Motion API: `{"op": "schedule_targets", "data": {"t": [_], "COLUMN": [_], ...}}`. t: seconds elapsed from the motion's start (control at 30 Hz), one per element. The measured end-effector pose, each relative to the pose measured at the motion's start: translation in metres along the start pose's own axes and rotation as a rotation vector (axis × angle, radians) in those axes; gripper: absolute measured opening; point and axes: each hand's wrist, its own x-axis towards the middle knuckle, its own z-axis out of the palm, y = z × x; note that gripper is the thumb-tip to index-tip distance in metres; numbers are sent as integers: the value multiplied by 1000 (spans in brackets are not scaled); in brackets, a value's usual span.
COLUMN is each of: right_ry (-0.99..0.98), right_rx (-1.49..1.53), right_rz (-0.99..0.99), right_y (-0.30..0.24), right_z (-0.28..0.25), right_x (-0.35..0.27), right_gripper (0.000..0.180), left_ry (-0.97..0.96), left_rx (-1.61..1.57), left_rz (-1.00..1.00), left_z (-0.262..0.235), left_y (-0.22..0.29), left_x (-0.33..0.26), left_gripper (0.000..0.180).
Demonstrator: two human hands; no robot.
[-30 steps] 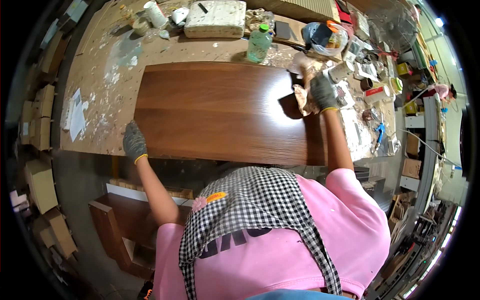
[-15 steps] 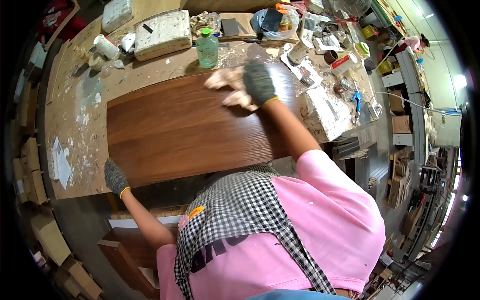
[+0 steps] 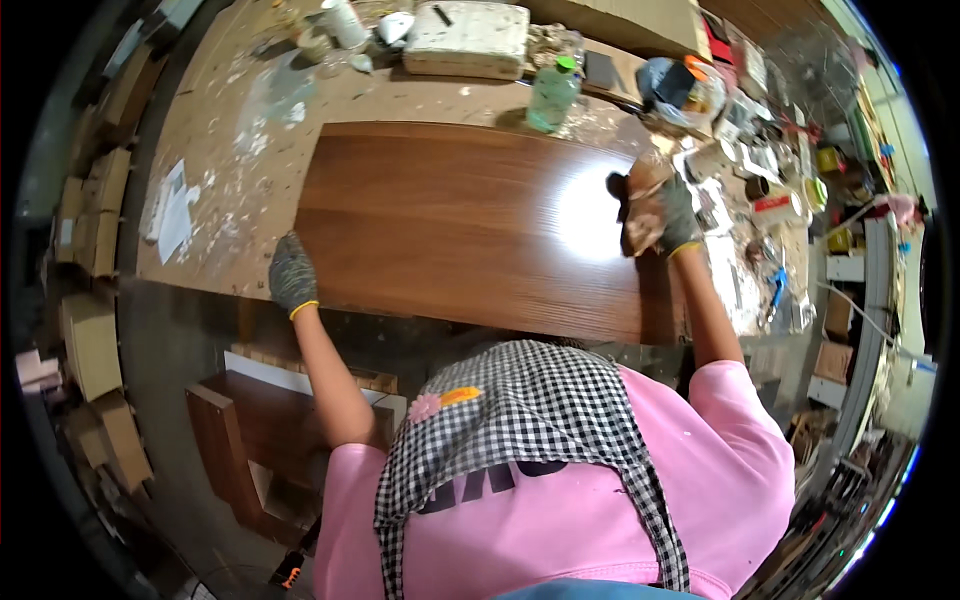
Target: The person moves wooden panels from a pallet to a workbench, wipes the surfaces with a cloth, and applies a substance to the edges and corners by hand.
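Note:
A dark brown wood-grain board [image 3: 450,220] lies flat on the worktable, with a bright glare toward its right end. My right hand [image 3: 681,212], in a grey knit glove with a yellow cuff, presses a crumpled pinkish-tan cloth [image 3: 645,215] onto the board's right end. Its fingers are partly hidden by the cloth. At the front left corner, my left hand [image 3: 292,272], gloved alike, holds the board's edge with its fingers closed. Beyond the board's far edge stands a green-tinted plastic bottle [image 3: 553,95] with a bright green cap.
A paint-spattered foam block [image 3: 467,40] sits at the back. Cups, cans and a plastic bag [image 3: 683,92] crowd the far right; a blue-handled tool [image 3: 777,288] lies on the right. White paper [image 3: 175,215] rests at left. Brown panels [image 3: 225,455] stand below the table, and cardboard boxes line the left.
My right hand has slid the cloth rightward along the board to its right end. My left hand stays at the front left corner. The whole view has shifted and turned.

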Motion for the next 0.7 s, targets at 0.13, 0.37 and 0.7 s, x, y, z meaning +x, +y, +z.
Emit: {"op": "schedule_targets", "data": {"t": [0.13, 0.37, 0.7], "right_ry": [93, 72, 133], "right_rx": [-202, 66, 259], "right_rz": [-129, -501, -691], "right_y": [-121, -351, -528], "right_z": [32, 70, 117], "right_x": [20, 105, 149], "right_gripper": [66, 48, 44], "left_ry": [159, -340, -243], "left_rx": [22, -300, -340], "left_rz": [40, -386, -326], "left_z": [7, -56, -43], "left_y": [-22, 15, 12], "left_x": [-18, -2, 0], "left_gripper": [38, 40, 48]}}
